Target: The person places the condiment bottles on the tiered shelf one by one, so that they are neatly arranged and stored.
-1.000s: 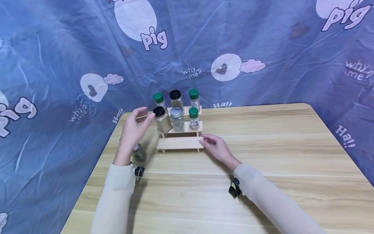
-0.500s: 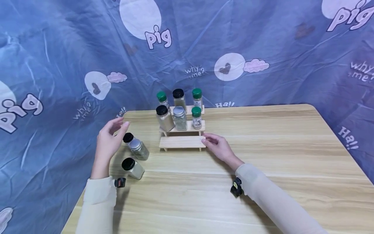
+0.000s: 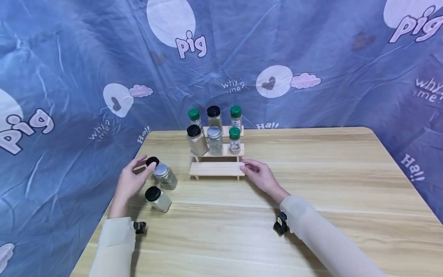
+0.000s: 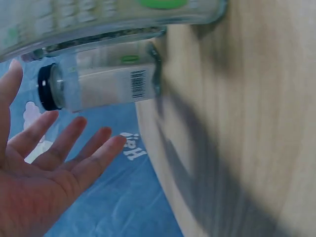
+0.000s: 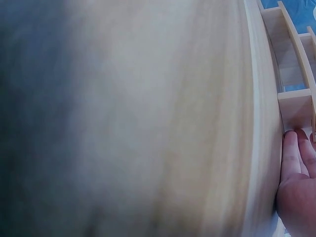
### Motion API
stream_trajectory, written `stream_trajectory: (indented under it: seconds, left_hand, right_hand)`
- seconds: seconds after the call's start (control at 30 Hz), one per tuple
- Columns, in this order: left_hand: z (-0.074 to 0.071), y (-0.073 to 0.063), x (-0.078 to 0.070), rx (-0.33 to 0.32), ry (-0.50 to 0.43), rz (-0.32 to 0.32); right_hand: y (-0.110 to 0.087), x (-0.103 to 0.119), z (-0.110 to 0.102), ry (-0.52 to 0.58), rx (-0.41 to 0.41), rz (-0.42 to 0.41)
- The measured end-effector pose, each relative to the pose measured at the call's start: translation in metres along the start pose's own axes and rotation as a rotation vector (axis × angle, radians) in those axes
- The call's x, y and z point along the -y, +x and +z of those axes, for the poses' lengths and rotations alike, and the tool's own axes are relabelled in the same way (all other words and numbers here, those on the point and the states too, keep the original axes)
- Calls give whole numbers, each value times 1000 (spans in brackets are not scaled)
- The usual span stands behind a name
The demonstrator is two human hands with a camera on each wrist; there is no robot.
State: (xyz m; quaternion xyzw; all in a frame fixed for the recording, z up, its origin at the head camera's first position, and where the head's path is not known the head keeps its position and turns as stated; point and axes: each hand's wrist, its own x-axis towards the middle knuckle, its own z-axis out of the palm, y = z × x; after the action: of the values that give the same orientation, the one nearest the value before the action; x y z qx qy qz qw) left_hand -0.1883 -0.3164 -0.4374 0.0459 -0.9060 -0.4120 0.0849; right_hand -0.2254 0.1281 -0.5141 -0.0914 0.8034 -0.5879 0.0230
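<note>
On the table's left side my left hand (image 3: 129, 182) reaches beside the black-lidded spice jar (image 3: 152, 162), which is partly hidden. The left wrist view has its fingers (image 4: 94, 153) spread just off that jar's lid, with a gap showing. A silver-lidded jar (image 3: 166, 179) of green herbs and another black-lidded jar (image 3: 160, 200) of pale powder stand nearby. My right hand (image 3: 261, 177) holds the right end of the wooden tiered rack (image 3: 216, 168) at its lowest step, thumb on top. In the right wrist view its fingers (image 5: 291, 153) reach the rack's end leg.
The rack's middle step carries a black-lidded jar (image 3: 197, 143), a silver-lidded jar (image 3: 215, 143) and a green-lidded bottle (image 3: 235, 143). Behind them, two green-lidded bottles flank a black-lidded jar (image 3: 214, 120) on the top step. A blue printed cloth (image 3: 221, 50) hangs behind the table.
My left hand has left the black-lidded jar on the middle step, moved left, then lowered toward the jars on the table. The right hand stays on the rack.
</note>
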Motion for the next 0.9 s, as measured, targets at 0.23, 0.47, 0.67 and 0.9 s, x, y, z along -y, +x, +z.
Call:
stream_trajectory:
  seconds: [0.23, 0.47, 0.67, 0.9]
  left_hand:
    - [5, 2, 4, 57, -54, -8]
    - [12, 6, 8, 16, -12, 83]
    - [16, 8, 9, -5, -15, 103]
    - [10, 5, 1, -4, 58, 42]
  right_hand:
    - [-1, 1, 1, -9, 0, 0]
    - [-1, 2, 1, -1, -1, -1]
    - [-2, 2, 0, 2, -2, 6]
    - [-4, 5, -1, 1, 3, 18]
